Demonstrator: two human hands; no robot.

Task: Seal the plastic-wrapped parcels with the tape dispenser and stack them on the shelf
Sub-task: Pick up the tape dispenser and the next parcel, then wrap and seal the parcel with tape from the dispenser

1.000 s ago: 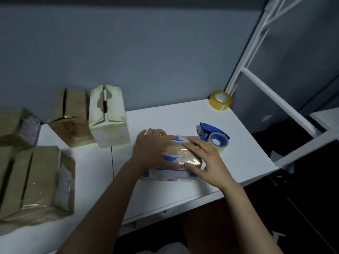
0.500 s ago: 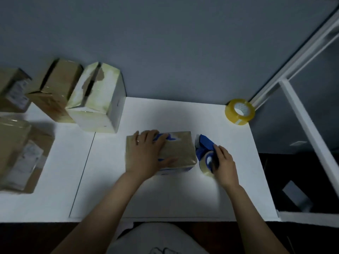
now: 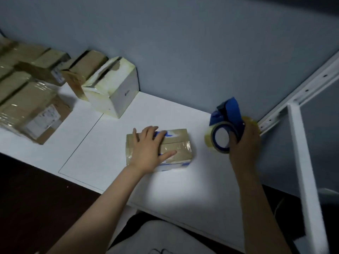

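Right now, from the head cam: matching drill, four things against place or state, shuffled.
Things:
1 left hand
2 tape dispenser
3 white box
4 labelled bundle

Places/states:
A by the wall, top torn
B far left, near the table front edge
C flat on the wrapped parcel
D gripped by the right hand

Pairs: 1-C, 2-D, 3-A, 4-B
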